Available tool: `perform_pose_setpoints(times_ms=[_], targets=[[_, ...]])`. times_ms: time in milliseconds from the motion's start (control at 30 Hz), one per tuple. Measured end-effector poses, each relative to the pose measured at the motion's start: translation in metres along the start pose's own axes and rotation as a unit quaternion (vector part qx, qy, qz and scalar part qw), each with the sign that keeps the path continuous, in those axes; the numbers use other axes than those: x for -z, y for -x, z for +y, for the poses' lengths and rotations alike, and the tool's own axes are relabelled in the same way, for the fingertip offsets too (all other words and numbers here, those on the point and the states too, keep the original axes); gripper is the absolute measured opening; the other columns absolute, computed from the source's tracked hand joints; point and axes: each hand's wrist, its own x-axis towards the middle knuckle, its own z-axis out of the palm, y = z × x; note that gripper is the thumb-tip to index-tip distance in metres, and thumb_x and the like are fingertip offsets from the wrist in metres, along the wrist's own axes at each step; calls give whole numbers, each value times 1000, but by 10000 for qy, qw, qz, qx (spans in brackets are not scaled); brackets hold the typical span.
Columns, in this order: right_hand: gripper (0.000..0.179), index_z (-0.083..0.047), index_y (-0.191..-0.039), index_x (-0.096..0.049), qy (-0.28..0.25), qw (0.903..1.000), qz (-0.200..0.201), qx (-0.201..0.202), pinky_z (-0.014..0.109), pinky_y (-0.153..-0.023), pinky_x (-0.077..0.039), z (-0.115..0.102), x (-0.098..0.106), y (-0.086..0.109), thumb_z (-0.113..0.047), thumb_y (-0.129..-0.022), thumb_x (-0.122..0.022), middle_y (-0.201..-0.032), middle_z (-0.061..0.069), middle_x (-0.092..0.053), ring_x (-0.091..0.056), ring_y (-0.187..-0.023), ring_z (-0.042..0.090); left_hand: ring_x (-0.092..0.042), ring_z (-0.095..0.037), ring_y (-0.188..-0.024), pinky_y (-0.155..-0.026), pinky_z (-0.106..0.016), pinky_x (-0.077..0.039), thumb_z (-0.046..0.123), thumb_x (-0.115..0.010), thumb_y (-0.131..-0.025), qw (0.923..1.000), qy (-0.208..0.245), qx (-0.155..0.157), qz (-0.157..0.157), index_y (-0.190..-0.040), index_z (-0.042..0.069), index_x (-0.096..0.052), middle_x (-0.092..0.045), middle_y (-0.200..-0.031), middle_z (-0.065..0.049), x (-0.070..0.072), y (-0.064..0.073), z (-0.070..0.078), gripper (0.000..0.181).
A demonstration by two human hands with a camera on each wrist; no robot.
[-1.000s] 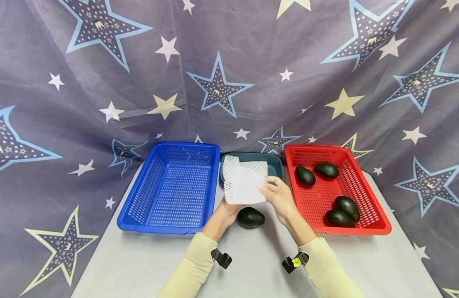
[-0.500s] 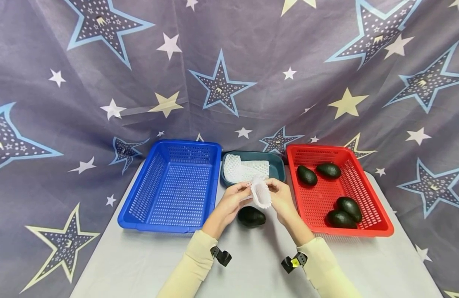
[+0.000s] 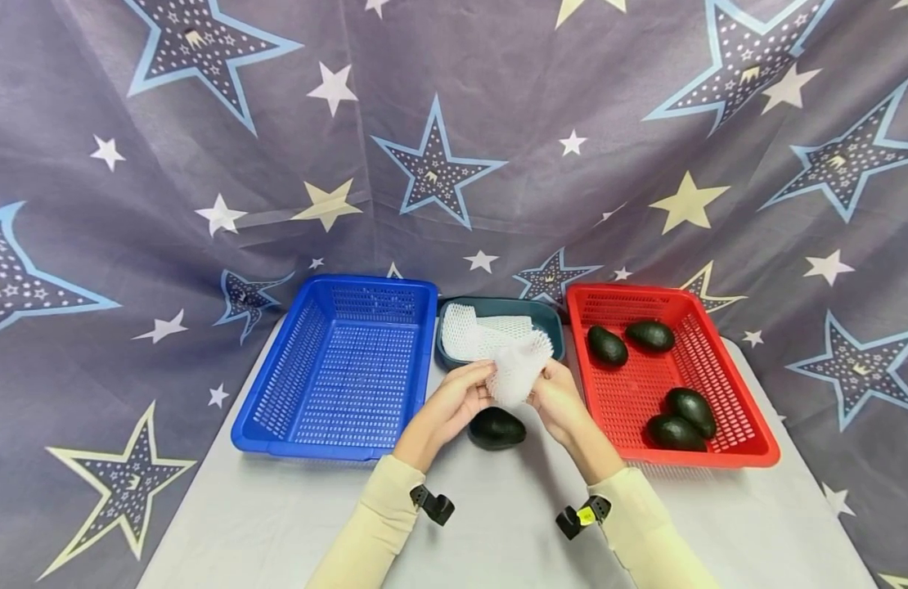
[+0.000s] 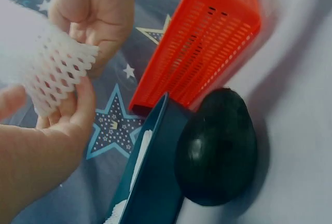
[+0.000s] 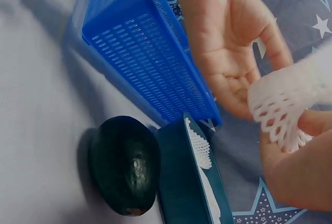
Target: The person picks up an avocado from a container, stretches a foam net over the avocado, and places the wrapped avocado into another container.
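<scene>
A white foam net sleeve (image 3: pixel 519 370) is held between both hands, above a dark green avocado (image 3: pixel 496 429) lying on the table. The left hand (image 3: pixel 456 402) grips the sleeve's left side, fingers curled beneath it in the left wrist view. On the other side, the right hand (image 3: pixel 559 399) pinches the sleeve's lower right part between thumb and fingers, as the right wrist view shows. One end of the sleeve (image 5: pixel 280 115) spreads into open mesh there. Behind the hands, a teal tray (image 3: pixel 548 317) holds more white net sleeves (image 3: pixel 461 331).
A blue plastic basket (image 3: pixel 424 368) stands on the left of the white table (image 3: pixel 513 523). On the right, a red basket (image 3: pixel 622 401) contains several avocados (image 3: pixel 649 335). A star-patterned cloth (image 3: pixel 528 196) hangs behind them all.
The net sleeve, first spread flat over the left hand, was turned with its opening toward the person and is now tilted up to the right. Both hands shifted around it; the avocado stayed put.
</scene>
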Motion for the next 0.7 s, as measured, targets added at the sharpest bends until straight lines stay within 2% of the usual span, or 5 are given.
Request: perform_pose_setpoints(times_ms=[100,267,467,567,700], targets=[[36,9,-136,-48,22,10000,-11,31,24,-78,-57,3,1,0,7,-100,-45,-99,-9,-70,-66,-88,5,-63,-6,-89,-80,-25,-54,3,-43,-105,9999,-19,25,-134,-121,2,-55,-66,-97,7,-1,0,2,20],[46,8,-137,-46,-366,9976,-591,3,25,-79,-58,3,4,2,13,-93,-35,-103,-9,-72,-68,-92,6,-62,-7,-91,-77,-25,-55,-1,-45,-104,9988,-398,-196,229,-126,-4,-51,-64,-98,5,-1,-2,-1,23],[19,-4,-120,-57,-766,9924,-948,-179,24,-74,-58,-3,4,3,-8,-107,-44,-98,-5,-73,-69,-85,7,-61,-4,-89,-72,-21,-52,-6,-50,-97,9914,-937,-400,824,-134,-9,-51,-67,-109,4,-1,-2,-6,37],[17,-8,-115,-59,-682,9946,-773,-126,23,-72,-57,-5,4,1,-3,-105,-46,-95,-5,-71,-67,-82,7,-61,-5,-90,-74,-22,-53,-4,-48,-99,9936,-782,-380,716,-130,-8,-52,-67,-108,2,1,-2,-5,31],[27,-11,-117,-59,-344,9990,-299,-11,23,-74,-55,-4,5,-1,6,-100,-46,-97,-8,-69,-65,-84,6,-63,-6,-98,-84,-26,-55,5,-40,-106,9995,-24,-206,248,-136,-7,-46,-66,-107,5,2,-1,-1,32]])
